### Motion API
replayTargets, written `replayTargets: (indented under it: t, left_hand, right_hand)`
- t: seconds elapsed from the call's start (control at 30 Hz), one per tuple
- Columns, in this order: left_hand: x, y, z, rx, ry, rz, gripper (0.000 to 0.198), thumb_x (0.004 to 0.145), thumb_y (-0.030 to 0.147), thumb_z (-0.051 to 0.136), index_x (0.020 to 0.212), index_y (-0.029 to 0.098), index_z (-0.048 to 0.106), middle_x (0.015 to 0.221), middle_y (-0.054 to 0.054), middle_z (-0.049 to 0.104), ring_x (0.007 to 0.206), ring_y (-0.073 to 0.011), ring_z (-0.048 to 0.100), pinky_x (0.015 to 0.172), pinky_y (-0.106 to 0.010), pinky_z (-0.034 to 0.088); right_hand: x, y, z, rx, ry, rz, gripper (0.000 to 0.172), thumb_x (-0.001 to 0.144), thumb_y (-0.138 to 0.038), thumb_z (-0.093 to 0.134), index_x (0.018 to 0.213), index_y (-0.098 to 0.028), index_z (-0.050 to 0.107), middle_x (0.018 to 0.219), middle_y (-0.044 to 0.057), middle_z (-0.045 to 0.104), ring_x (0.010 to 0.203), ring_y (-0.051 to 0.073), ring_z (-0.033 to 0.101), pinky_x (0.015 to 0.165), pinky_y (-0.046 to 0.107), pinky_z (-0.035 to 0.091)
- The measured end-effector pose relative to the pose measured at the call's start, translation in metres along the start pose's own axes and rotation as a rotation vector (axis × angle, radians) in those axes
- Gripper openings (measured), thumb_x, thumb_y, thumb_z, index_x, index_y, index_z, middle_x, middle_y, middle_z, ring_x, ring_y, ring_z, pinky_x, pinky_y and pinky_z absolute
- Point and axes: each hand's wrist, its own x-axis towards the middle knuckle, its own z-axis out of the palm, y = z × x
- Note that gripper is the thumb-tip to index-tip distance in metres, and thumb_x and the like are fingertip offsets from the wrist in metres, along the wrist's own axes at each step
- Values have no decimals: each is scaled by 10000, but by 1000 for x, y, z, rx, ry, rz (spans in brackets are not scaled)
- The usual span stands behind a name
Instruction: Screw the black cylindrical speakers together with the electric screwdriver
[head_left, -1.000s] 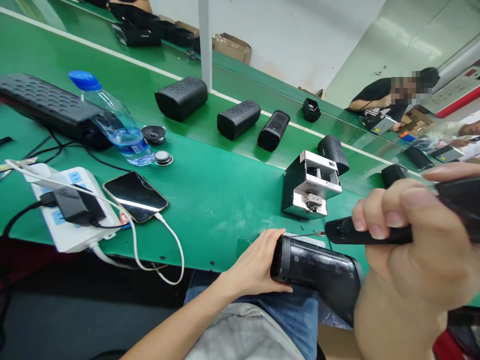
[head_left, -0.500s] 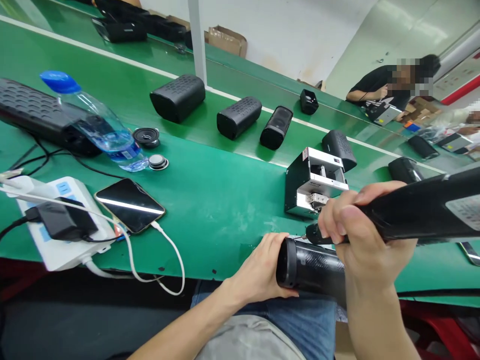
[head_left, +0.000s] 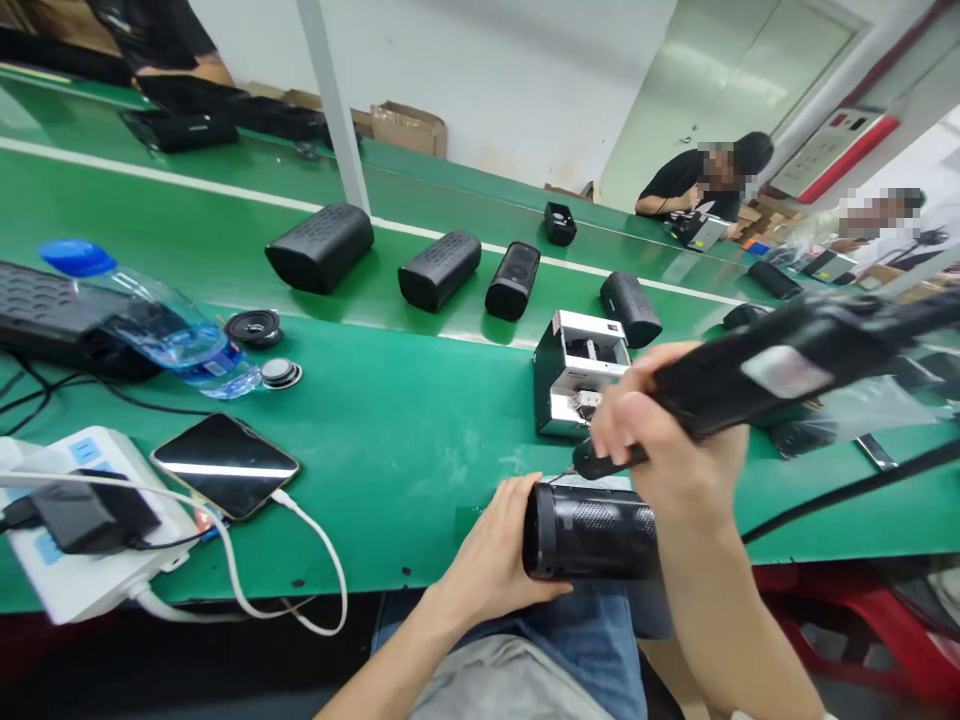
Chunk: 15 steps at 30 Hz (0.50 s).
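Note:
My left hand [head_left: 491,555] cups the open end of a black cylindrical speaker [head_left: 592,532] lying across my lap at the bench's front edge. Closed around a black electric screwdriver [head_left: 757,375], my right hand [head_left: 667,445] tilts the tool down to the left, and its tip sits at the speaker's upper rim. The far end of the speaker is hidden behind my right wrist.
A metal screw feeder box [head_left: 577,385] stands just behind the speaker. Several black speakers [head_left: 439,270] lie along the green belt [head_left: 420,420]. At left are a water bottle [head_left: 150,320], a phone [head_left: 225,465] on a cable and a power strip [head_left: 75,540]. Two people sit far right.
My right hand has brought the screwdriver down and left until its tip meets the speaker's rim. The view has shifted, so the bench items appear lower and further left.

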Motion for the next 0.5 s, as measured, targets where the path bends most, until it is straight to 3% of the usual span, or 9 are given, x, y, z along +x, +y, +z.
replayTargets:
  t: [0.13,0.23,0.3,0.5]
  left_hand:
    - [-4,-4,2,54,-8,-19,1276,701,279,1092,1707,301,308,1683,-213,515,1589,-484,532,1300,-699,504]
    - [-6,-4,1,69,-13,-28,1283,712,292,1092,1718,306,296,1700,-211,508,1605,-480,527,1306,-688,512]
    - [-7,-4,1,71,-10,-36,1276,711,295,1092,1718,305,307,1694,-206,516,1601,-476,535,1307,-683,517]
    - [-6,-3,0,72,-24,-63,1287,714,287,1097,1722,308,297,1725,-215,482,1623,-472,517,1338,-698,485]
  right_hand:
    - [24,-36,-26,-102,230,-199,319,873,-106,750,1161,-237,708,618,-101,543,422,122,442,419,271,428]
    - [46,-32,-48,-249,410,-368,208,793,-135,768,951,-245,689,576,-86,522,419,154,460,401,306,410]
    - [56,-16,-57,-281,423,-389,176,800,-151,772,876,-252,649,549,-83,517,404,171,485,396,316,422]
    - [63,19,-59,-347,379,-285,134,857,-173,769,924,-225,665,578,-80,561,427,167,543,453,309,478]
